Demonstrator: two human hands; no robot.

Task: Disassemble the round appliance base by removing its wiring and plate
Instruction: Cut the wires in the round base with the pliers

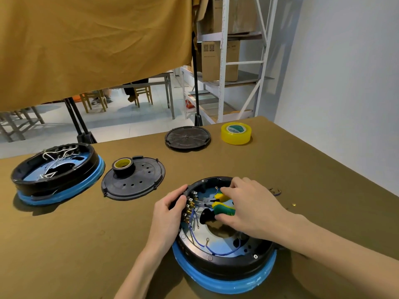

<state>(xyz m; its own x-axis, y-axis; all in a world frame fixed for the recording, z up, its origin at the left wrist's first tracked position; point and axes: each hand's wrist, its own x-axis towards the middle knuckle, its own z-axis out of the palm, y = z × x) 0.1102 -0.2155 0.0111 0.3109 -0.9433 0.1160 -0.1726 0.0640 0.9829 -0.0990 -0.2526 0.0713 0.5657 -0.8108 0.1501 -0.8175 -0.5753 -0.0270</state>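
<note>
On the counter (302,165), the left hand (170,210) grips the rigid appliance base (226,264) by its rim; the right hand (248,206) grasps pliers (223,205) at thin, probably fragile blue wiring (200,240) inside

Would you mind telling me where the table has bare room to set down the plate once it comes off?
Bare cloth lies at the near left, below the second base and the perforated cover, and on the right between the yellow tape roll and the right hand. It is crowded around the base in hand, where small loose hardware lies just right.
</note>
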